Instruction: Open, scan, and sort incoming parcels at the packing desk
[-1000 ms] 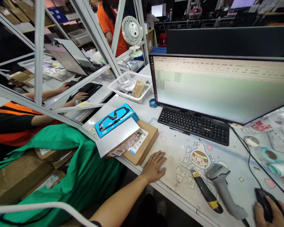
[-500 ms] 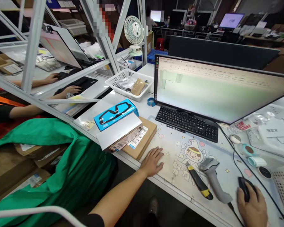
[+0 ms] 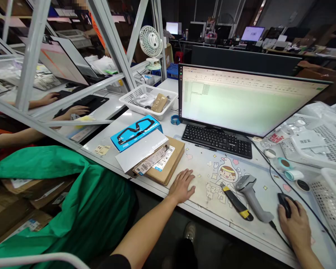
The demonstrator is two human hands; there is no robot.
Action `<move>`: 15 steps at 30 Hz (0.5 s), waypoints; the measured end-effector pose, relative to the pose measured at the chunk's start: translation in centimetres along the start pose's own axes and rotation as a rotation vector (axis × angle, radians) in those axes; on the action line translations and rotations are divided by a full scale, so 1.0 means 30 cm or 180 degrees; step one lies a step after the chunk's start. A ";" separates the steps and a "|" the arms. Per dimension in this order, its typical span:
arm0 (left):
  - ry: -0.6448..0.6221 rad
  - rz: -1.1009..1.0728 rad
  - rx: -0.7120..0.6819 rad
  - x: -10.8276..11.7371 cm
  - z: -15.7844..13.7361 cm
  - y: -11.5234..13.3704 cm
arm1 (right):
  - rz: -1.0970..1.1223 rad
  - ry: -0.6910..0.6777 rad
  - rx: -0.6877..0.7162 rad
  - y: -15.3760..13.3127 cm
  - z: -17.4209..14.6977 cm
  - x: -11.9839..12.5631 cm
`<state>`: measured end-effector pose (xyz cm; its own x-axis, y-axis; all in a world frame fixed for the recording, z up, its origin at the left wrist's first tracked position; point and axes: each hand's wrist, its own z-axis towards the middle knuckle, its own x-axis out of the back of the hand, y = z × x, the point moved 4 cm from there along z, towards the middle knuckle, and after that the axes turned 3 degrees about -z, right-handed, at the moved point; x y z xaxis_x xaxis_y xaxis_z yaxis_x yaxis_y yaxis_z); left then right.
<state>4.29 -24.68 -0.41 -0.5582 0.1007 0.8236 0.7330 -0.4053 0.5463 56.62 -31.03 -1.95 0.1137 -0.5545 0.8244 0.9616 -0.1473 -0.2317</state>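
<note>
My left hand lies flat on the printed desk mat, fingers loosely spread, just right of a flat brown cardboard parcel. On that parcel rest a white box and a blue box with a black shape printed on it. My right hand is curled over a black computer mouse at the right. Between my hands lie a yellow-and-black utility knife and a grey barcode scanner. A monitor showing a spreadsheet stands behind a black keyboard.
A white basket with small packages stands left of the monitor. More white baskets line the right side. Metal frame bars separate a co-worker's hands at left. A green sack holds cartons below the desk edge.
My head view has shifted slightly, showing more of the right side. Both hands keep their places, the left flat on the mat and the right on the mouse.
</note>
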 end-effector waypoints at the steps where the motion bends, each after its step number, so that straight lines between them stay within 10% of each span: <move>1: -0.0005 0.0011 0.0003 0.001 0.000 0.001 | 0.0002 -0.0007 -0.0021 -0.002 -0.001 0.001; 15: -0.0057 0.0049 0.0013 0.007 0.002 0.005 | -0.0055 0.0027 -0.0286 -0.028 -0.002 0.023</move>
<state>4.31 -24.65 -0.13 -0.5397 0.1107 0.8345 0.7431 -0.4032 0.5341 55.88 -31.35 -1.22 0.0949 -0.5581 0.8244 0.9370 -0.2295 -0.2633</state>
